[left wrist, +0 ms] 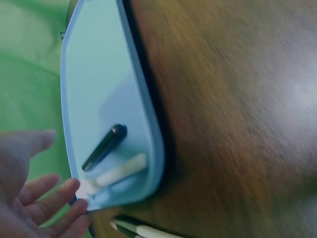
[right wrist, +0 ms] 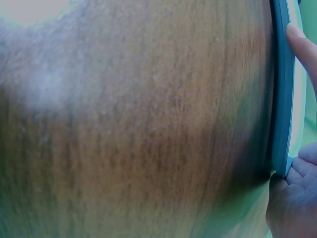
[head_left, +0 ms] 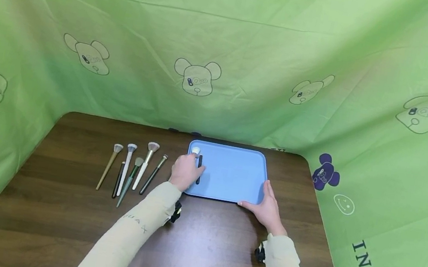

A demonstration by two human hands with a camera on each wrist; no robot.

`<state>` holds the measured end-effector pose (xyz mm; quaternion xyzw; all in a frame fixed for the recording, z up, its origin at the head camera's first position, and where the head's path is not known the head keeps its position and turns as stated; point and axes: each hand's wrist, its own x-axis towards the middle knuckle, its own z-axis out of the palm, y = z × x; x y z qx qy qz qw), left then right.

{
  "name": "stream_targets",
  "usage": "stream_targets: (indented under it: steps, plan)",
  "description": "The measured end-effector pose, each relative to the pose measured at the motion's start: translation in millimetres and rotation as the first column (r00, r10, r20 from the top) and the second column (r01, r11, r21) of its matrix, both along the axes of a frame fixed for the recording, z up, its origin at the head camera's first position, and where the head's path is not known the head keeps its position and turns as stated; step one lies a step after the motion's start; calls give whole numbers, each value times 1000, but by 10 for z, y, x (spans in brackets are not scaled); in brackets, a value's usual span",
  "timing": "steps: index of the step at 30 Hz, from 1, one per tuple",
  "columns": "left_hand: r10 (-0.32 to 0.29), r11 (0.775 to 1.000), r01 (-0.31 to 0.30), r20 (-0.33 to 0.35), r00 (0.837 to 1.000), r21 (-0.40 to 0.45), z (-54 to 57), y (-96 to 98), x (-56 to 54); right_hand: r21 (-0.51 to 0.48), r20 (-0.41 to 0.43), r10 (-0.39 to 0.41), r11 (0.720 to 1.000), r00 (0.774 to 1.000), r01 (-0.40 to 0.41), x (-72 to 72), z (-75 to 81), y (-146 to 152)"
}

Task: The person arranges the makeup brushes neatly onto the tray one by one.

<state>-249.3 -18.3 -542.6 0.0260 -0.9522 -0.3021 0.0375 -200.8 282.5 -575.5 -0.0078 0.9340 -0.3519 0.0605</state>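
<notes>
A blue tray (head_left: 232, 174) lies on the wooden table, close to its far edge. My left hand (head_left: 183, 173) is over the tray's left end, its fingers loose and the thumb apart in the left wrist view. Fingertips there are right at the head of a white makeup brush (left wrist: 124, 170) lying inside the tray. Beside that brush is a short black-handled one (left wrist: 105, 148), its head end towards the hand. At the tray's near right corner my right hand (head_left: 267, 210) grips the rim, thumb along the front side and fingers along the right side.
Several makeup brushes lie left of the tray, among them one with a gold handle (head_left: 108, 168), a green one (head_left: 129, 183) and a dark one (head_left: 153, 175). A green printed curtain (head_left: 247, 87) hangs behind the table (head_left: 202, 254) and along both sides.
</notes>
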Motion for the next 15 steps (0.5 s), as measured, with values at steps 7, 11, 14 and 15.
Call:
stream_targets:
  steps: [7,11,14,15]
  plan:
    - [-115,992,110,-73,991,-64,-69,-176,1,1,-1,4,1000,1000,-4,3,-9,15]
    - [-178,980,172,-52,983,-96,-75,-282,18,3,-2,1,1000,1000,-1,-7,-34,12]
    - [-206,977,204,-31,978,-69,-62,-349,38,3,-2,1,1000,1000,-1,-14,-45,14]
    - [-214,975,212,-30,976,-60,-54,-370,45,2,-2,0,1000,1000,0,-15,-44,15]
